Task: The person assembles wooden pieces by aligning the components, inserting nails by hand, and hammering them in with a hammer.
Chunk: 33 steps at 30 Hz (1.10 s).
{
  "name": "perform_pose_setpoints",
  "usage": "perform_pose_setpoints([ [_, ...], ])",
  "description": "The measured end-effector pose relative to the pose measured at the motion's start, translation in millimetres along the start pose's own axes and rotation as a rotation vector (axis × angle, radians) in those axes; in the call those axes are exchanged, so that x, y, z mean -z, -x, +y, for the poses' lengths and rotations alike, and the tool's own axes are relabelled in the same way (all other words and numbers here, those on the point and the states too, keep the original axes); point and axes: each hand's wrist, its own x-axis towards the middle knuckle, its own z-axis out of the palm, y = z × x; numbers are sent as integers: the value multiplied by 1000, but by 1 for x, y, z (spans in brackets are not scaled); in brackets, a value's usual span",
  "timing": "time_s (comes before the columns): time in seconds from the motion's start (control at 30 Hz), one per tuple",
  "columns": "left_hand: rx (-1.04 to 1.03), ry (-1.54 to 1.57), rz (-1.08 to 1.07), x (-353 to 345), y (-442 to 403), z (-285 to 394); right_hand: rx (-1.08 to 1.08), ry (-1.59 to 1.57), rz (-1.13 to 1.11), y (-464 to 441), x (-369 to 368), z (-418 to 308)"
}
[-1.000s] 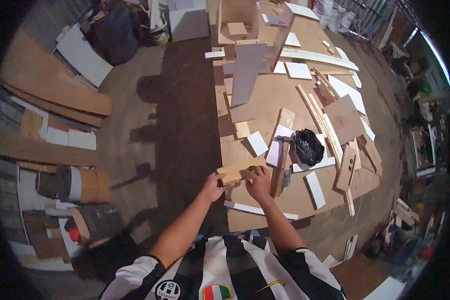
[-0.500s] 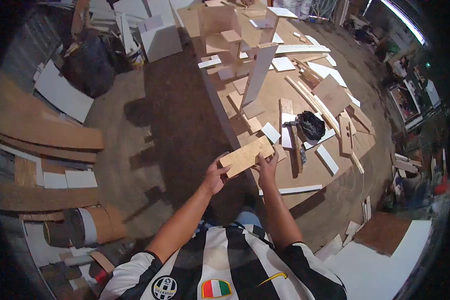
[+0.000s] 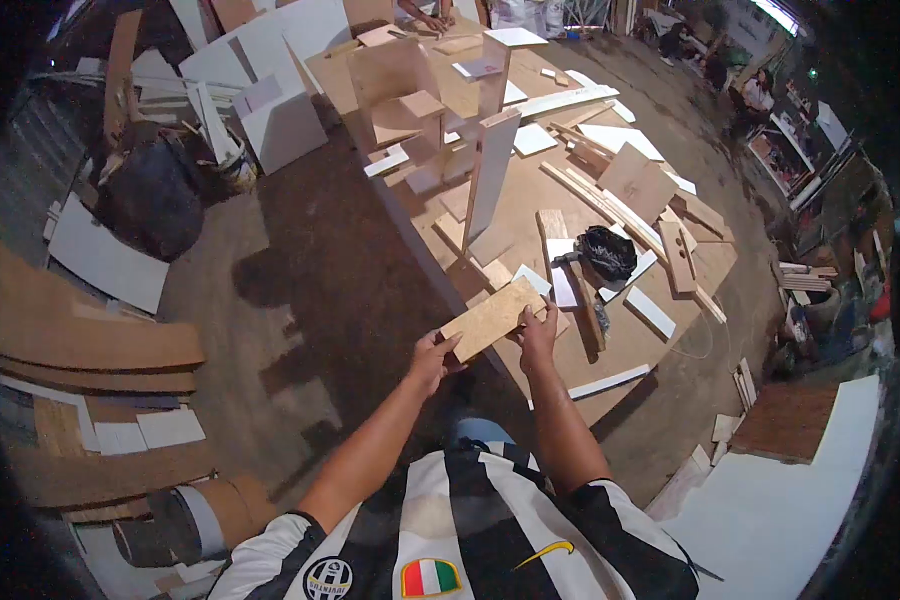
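A rectangular block of pale wood [image 3: 492, 317] is held in front of me at the near edge of the worktable [image 3: 518, 215]. My left hand [image 3: 435, 360] grips its left end, and my right hand [image 3: 537, 335] holds the right end with the thumb on its top face. Just beyond my right hand, a hammer [image 3: 587, 300] lies on the table beside a black plastic bag [image 3: 608, 254]. White-faced board offcuts lie close to the block, partly hidden behind it.
Upright panels [image 3: 491, 180] and wooden strips [image 3: 610, 210] cover much of the table. At the far end are another person's hands [image 3: 432, 20]. Curved brown boards [image 3: 90, 330] stack on the left; a white sheet [image 3: 780, 510] lies at lower right.
My view has shifted, so the table appears further left and lower. The wood block is tilted slightly more, still in both hands. The other person's hands show more at the far end.
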Motion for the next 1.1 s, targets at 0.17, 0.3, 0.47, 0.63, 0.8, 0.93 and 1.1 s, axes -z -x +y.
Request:
perform_pose_setpoints([
  [0.17, 20, -108, 34, -8, -59, 32, -5, -39, 10, -60, -11, -6],
  [0.3, 78, -180, 44, -24, -98, 60, 25, -47, 9, -114, -24, -16],
  [0.47, 37, -346, 257, -41, -146, 75, -12, 36, 41, -173, -36, -19],
  [0.63, 83, -55, 174, -32, -189, 73, 9, -94, -39, -198, -57, -40],
  [0.8, 103, -17, 93, -31, -210, 88, -1, -43, -57, -224, -65, -40],
  [0.93, 54, -140, 145, -53, -201, 105, -4, -90, -104, -227, -57, -38],
  [1.1, -27, -143, 135, -4, -252, 65, -73, -143, -153, -215, -52, -49],
])
